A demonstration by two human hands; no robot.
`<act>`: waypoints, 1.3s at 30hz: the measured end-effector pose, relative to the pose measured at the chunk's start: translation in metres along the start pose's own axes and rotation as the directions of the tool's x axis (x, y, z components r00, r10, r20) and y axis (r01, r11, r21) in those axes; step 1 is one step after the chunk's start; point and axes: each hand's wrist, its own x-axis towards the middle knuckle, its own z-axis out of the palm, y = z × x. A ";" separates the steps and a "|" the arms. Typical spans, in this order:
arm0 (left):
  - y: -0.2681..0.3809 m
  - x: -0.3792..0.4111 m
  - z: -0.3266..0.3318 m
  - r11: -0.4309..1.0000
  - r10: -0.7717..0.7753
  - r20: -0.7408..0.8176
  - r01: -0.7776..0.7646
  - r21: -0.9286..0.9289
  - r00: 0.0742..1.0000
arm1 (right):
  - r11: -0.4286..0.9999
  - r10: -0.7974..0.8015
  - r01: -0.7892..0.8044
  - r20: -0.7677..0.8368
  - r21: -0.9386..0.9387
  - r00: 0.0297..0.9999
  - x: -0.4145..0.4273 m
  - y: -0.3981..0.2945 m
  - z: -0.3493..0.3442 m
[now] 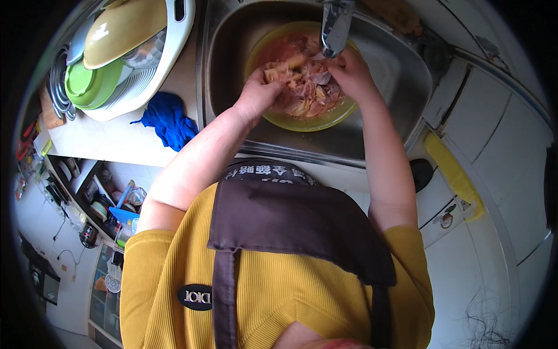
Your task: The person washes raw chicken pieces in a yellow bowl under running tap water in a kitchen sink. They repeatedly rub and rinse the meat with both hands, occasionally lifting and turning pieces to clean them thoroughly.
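Note:
A yellow-green bowl [311,125] sits in a stainless steel sink [392,56], filled with raw meat pieces [314,89] in reddish water. My left hand [263,89] is at the bowl's left side, its fingers and thumb around some pale meat pieces. On the right side, my right hand [352,74] reaches into the bowl, with its fingertips on the meat beside a translucent piece [321,77]; whether it grips that piece is unclear. The metal faucet [335,32] hangs over the bowl's upper right part, close to my right hand.
A white dish rack [174,70] with a tan bowl [126,30] and a green bowl [93,85] stands left of the sink. A blue cloth [168,122] lies on the counter [104,139] near the sink's edge. A yellow cloth [453,174] hangs at the right.

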 end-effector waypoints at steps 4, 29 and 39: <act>0.001 0.034 0.015 0.878 -0.161 0.036 0.160 -0.450 0.986 | 0.758 0.395 -0.365 0.065 0.540 0.916 0.032 0.048 0.030; 0.011 0.028 0.017 0.752 -0.330 0.302 0.443 -0.488 0.894 | 0.112 0.586 -0.415 0.278 0.903 0.761 -0.043 0.044 0.068; 0.013 0.025 0.000 0.947 -0.097 0.276 0.174 -0.270 0.956 | 0.857 0.355 -0.340 0.035 0.387 0.934 -0.060 0.058 0.057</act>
